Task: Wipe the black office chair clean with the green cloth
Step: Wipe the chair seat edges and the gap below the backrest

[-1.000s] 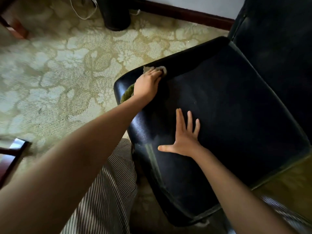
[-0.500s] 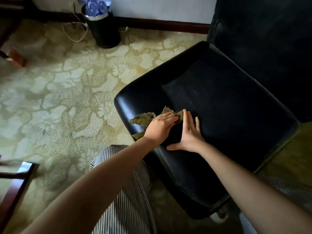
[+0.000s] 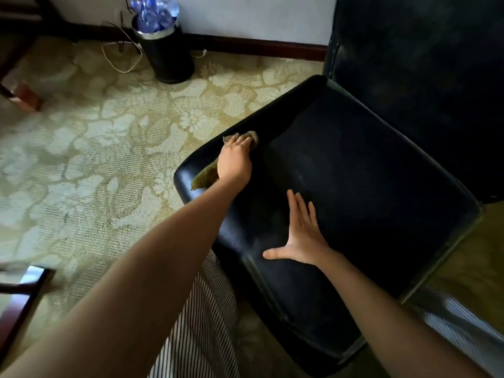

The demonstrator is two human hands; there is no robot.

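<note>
Head camera, and the left hand (image 3: 234,162) was down on the green cloth (image 3: 204,177), out on the raised left edge of the black office chair (image 3: 368,186) seat. Its fingers (image 3: 241,141) were bent over the bunched cloth and gripping it. A pale corner poked out past the fingertips, and a mossy tail trailed back beside the wrist.

The right hand (image 3: 302,236) lay flat on the front of the seat, well apart from the cloth. It held nothing, fingers straight and splayed, thumb out wide, and it looked to be bracing the chair.

The step in hand read as wiping that side roll. To do it well, I'd say spread the cloth flatter under the palm, run long overlapping strokes along the roll, and chase the seam where it met the centre panel. Leaning on the right hand would stop the chair swivelling.

The backrest rose dark at right, too dim to judge. Beyond, a black bin (image 3: 170,53) stood on the patterned carpet (image 3: 81,159).
</note>
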